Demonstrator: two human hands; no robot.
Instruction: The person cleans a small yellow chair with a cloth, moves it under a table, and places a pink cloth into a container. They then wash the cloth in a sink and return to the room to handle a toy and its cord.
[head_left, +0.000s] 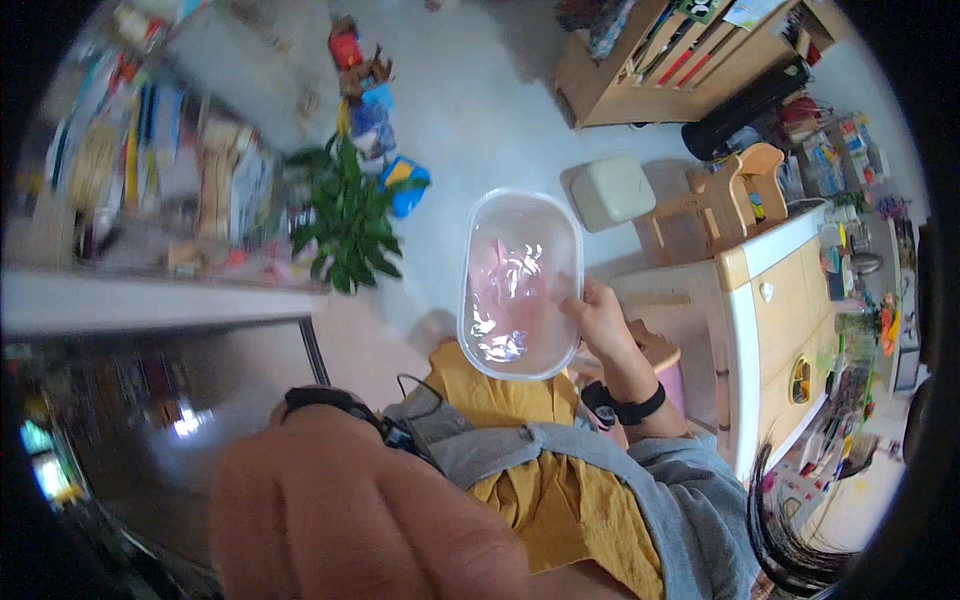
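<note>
My right hand (600, 315) grips the right rim of an oblong translucent plastic container (561, 225), with the thumb over its edge. The container hangs above the floor in front of my yellow garment. Something pinkish (499, 277) shows in it under bright glints; I cannot tell what it is. Very near the camera, my left hand (367, 517) fills the lower left with its back towards me. Its fingertips are out of sight, so what it may hold is hidden. Both wrists wear black bands.
A leafy green plant (349, 214) stands beside the cluttered left surface with a white edge (150, 300). A pale stool (615, 191) is on the floor beyond the container. At right stands a white-edged tan counter (787, 300); a wooden rack (622, 82) is farther off.
</note>
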